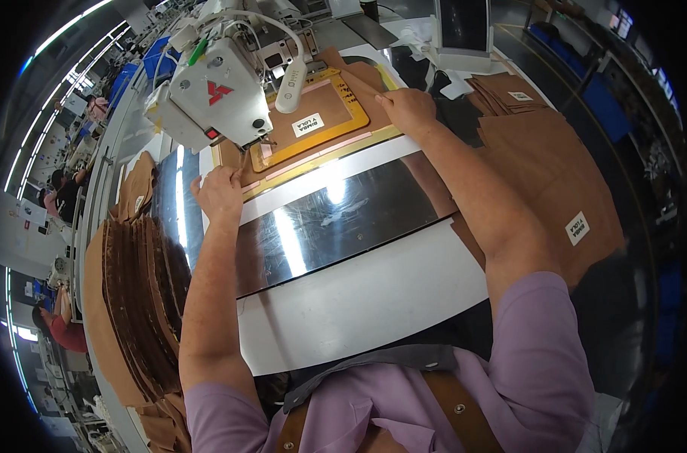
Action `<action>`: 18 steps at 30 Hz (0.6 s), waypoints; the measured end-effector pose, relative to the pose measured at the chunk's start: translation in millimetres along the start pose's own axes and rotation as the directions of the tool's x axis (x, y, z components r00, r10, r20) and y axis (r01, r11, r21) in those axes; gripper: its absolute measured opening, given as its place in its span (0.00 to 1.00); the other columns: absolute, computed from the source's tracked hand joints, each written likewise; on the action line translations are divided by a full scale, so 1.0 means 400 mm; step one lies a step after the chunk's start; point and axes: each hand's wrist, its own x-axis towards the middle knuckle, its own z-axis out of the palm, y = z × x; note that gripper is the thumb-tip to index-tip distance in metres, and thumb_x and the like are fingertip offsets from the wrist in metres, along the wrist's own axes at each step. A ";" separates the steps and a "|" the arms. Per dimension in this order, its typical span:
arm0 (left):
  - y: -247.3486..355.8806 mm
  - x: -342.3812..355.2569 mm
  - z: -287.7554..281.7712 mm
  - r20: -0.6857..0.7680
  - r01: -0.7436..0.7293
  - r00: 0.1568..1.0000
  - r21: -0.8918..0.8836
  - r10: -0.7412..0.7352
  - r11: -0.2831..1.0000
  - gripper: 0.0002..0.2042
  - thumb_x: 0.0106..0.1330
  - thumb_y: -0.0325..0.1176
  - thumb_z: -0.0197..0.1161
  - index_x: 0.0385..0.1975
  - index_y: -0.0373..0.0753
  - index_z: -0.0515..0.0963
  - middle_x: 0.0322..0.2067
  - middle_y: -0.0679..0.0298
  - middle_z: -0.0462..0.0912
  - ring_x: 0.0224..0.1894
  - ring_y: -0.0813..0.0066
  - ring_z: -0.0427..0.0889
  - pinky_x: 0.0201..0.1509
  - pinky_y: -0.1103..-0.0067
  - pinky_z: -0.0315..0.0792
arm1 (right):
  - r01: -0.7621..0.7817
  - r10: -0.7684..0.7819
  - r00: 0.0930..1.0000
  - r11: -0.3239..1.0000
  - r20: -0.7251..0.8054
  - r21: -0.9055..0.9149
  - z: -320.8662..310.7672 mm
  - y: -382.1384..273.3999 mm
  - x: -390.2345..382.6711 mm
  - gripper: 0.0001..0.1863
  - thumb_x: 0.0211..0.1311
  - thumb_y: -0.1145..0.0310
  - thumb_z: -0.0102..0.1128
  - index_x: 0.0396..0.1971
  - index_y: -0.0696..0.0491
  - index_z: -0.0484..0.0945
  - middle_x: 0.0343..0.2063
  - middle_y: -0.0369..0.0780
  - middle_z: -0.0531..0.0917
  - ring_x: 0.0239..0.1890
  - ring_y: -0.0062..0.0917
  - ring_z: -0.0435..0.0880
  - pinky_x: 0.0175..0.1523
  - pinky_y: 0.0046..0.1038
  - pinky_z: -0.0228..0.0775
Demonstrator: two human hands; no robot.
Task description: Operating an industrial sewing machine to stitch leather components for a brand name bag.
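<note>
A brown panel point(336, 109) with a white label lies under a yellow rectangular clamp frame point(318, 142) beside the white sewing machine head point(214, 94). Pink and yellow strips point(300, 171) run along the panel's near side. My right hand point(409, 115) grips the panel's upper right edge with curled fingers. My left hand point(220, 194) has its fingers curled on the panel's left edge, just below the needle area; its fingertips are partly hidden. A shiny metal plate point(362, 219) lies in front, over a white board point(358, 302).
Tall stacks of brown pieces point(128, 302) stand at my left, with more brown pieces point(543, 181) piled at my right. A screen unit point(464, 34) stands at the back. Co-workers point(64, 328) sit at machines along the left. A railed rack point(600, 90) is at the far right.
</note>
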 end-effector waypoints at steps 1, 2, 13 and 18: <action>0.006 0.007 -0.008 -0.062 -0.063 0.996 0.121 0.070 0.991 0.08 0.70 0.40 0.59 0.41 0.48 0.84 0.45 0.65 0.85 0.51 0.67 0.81 0.70 0.58 0.53 | -0.059 0.055 0.998 0.989 0.037 0.135 0.006 0.012 0.007 0.17 0.69 0.51 0.57 0.40 0.45 0.89 0.46 0.42 0.87 0.52 0.40 0.84 0.56 0.43 0.74; 0.010 0.009 -0.017 -0.114 -0.116 0.983 0.243 0.147 0.963 0.07 0.69 0.38 0.60 0.35 0.45 0.83 0.37 0.66 0.86 0.44 0.66 0.83 0.68 0.60 0.55 | -0.122 0.104 0.991 0.956 0.081 0.265 0.011 0.027 0.016 0.18 0.70 0.50 0.55 0.39 0.45 0.89 0.42 0.43 0.88 0.48 0.40 0.86 0.53 0.43 0.76; 0.253 -0.234 -0.225 0.049 -0.434 0.889 -0.219 0.454 0.874 0.07 0.65 0.32 0.66 0.26 0.40 0.79 0.25 0.64 0.80 0.32 0.66 0.81 0.58 0.66 0.63 | -0.049 0.107 0.973 0.961 -0.202 0.274 -0.213 0.243 -0.064 0.15 0.65 0.54 0.59 0.42 0.44 0.88 0.40 0.44 0.88 0.47 0.44 0.85 0.53 0.43 0.77; 0.556 -0.393 -0.235 -0.136 -0.629 0.716 -0.551 0.684 0.549 0.04 0.60 0.28 0.70 0.28 0.42 0.80 0.28 0.68 0.82 0.35 0.70 0.82 0.57 0.67 0.62 | -0.059 0.181 0.935 0.927 -0.305 0.370 -0.453 0.561 -0.301 0.15 0.65 0.63 0.62 0.49 0.50 0.86 0.45 0.41 0.89 0.48 0.28 0.87 0.54 0.27 0.76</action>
